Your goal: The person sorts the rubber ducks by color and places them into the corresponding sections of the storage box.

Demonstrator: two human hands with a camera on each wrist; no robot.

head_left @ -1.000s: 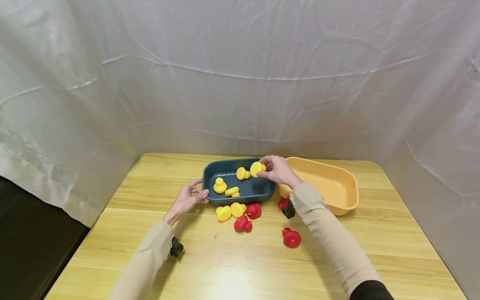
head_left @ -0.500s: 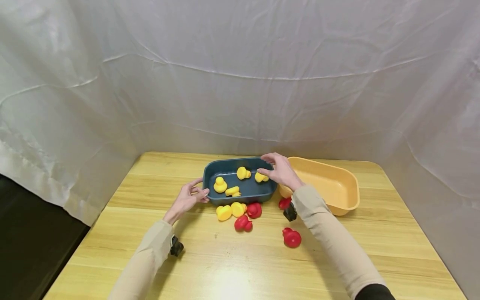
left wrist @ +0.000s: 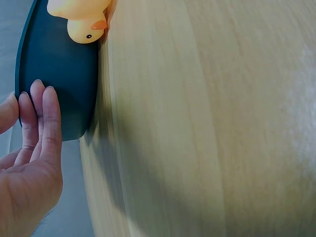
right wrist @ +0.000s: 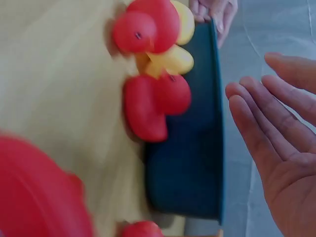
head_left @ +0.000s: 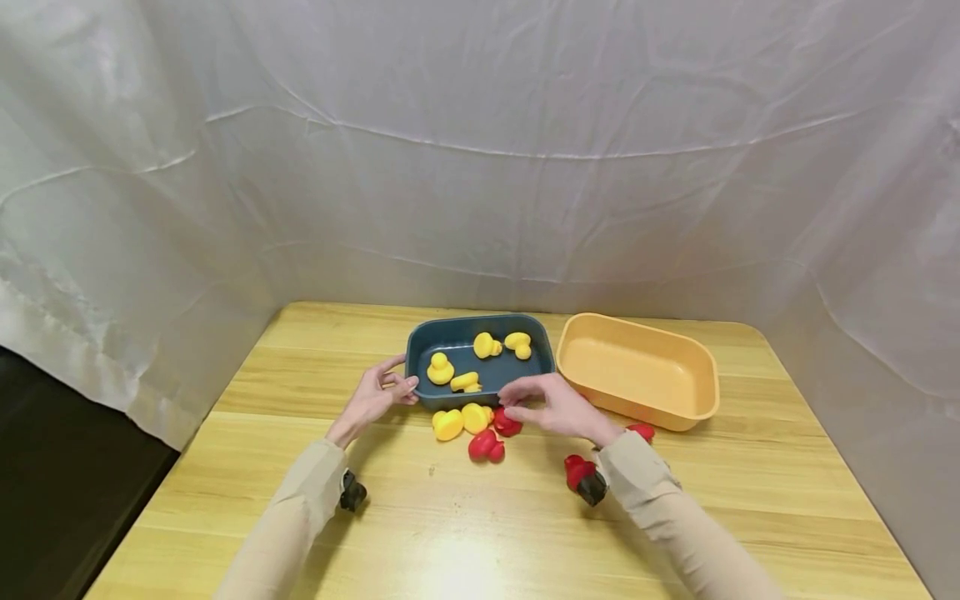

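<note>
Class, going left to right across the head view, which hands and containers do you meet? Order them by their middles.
Bare left hand, dark-blue rounded-rectangular plastic tub, bare right hand, light-orange rounded-rectangular plastic tub.

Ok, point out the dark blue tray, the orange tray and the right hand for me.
dark blue tray (head_left: 511,371): head view, bare floor inside.
orange tray (head_left: 637,367): head view, bare floor inside.
right hand (head_left: 552,405): head view, back of the hand.
</note>
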